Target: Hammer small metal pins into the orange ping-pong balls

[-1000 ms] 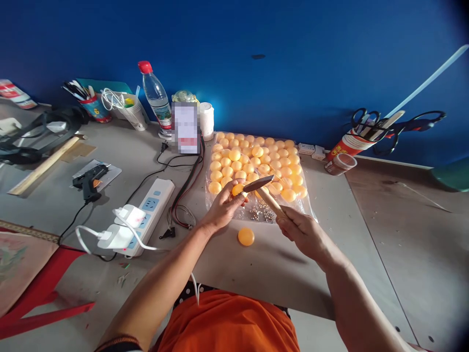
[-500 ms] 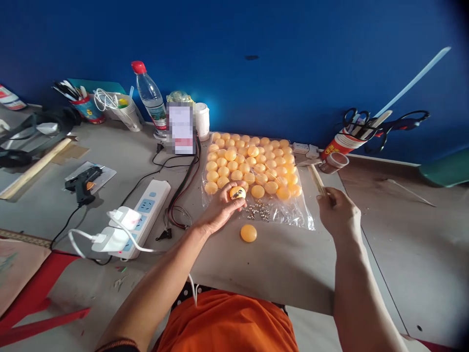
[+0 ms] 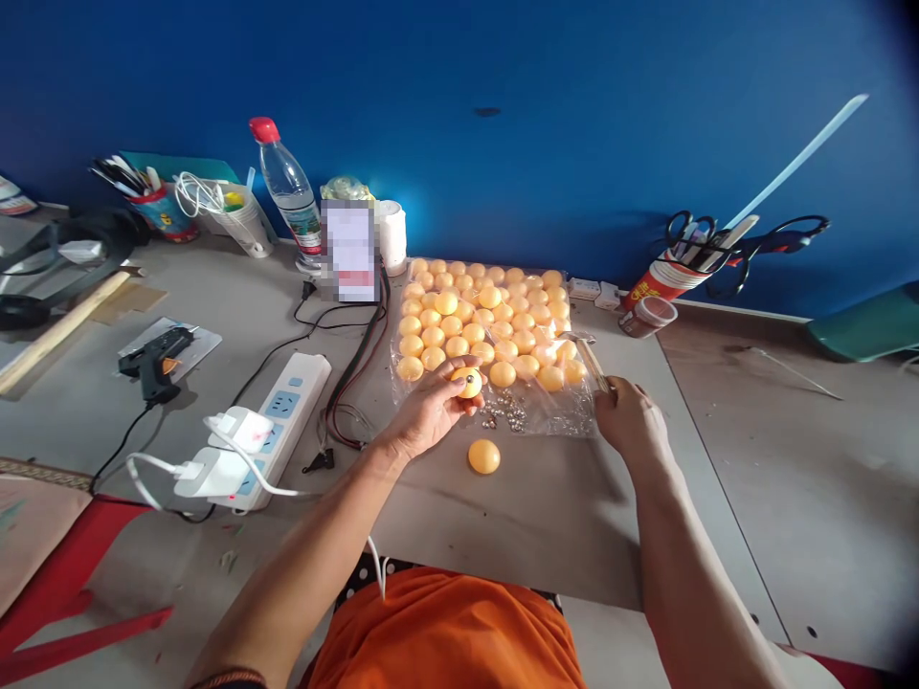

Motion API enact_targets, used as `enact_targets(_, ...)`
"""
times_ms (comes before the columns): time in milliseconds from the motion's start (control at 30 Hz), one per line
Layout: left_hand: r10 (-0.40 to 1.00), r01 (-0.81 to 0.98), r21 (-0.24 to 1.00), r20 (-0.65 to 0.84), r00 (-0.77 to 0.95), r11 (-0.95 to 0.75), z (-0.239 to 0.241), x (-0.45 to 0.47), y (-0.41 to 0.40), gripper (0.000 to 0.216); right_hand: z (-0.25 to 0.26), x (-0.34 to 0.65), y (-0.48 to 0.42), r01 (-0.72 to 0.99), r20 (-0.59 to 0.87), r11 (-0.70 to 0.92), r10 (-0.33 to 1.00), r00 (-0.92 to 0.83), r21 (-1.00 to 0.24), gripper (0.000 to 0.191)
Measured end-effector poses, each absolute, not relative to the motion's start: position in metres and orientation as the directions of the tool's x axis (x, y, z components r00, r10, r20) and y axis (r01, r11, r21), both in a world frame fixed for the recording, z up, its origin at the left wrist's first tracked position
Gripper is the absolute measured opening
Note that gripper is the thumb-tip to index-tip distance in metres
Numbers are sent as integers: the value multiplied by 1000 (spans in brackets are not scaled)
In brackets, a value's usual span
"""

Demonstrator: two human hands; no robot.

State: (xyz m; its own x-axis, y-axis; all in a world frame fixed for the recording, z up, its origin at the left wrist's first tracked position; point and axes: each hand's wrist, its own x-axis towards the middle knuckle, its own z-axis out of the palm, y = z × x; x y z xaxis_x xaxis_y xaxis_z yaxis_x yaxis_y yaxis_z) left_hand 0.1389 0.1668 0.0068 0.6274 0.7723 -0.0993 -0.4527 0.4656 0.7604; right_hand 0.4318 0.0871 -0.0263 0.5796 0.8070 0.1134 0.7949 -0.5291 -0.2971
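An orange ball (image 3: pixel 469 382) with a small dark stud is sitting pinched in the left hand (image 3: pixel 428 415), just in front of a clear bag of balls (image 3: pixel 488 330). The right hand (image 3: pixel 630 422) is gripping a hammer (image 3: pixel 589 356) lying over the bag's right edge. Another ball (image 3: pixel 483 456) is resting on the worktop (image 3: pixel 546 517) between both hands.
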Motion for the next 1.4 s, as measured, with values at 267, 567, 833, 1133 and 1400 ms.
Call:
enact_targets(267,771,-399,793,-134,623,460,9,140,164,27,0,395,83,844,598,-146,645,477,-516,30)
enact_targets(567,817,-342,844,-178,548,414,13,140,166,29,4,330,81,706,490,427,862,-129,-565,21)
enact_targets(833,825,-220,916,-174,538,336,11,139,166,23,-10,334,87,837,393,263,917,-62,-481,21)
enact_targets(1133,827,-164,960,-103,553,229,7,141,167,27,-15,329,88,890,349,205,935,-56,-407,20)
enact_targets(1400,781,-58,966,-169,601,253,4,139,166,39,-17,320,89,913,370,168,929,-20,-371,19)
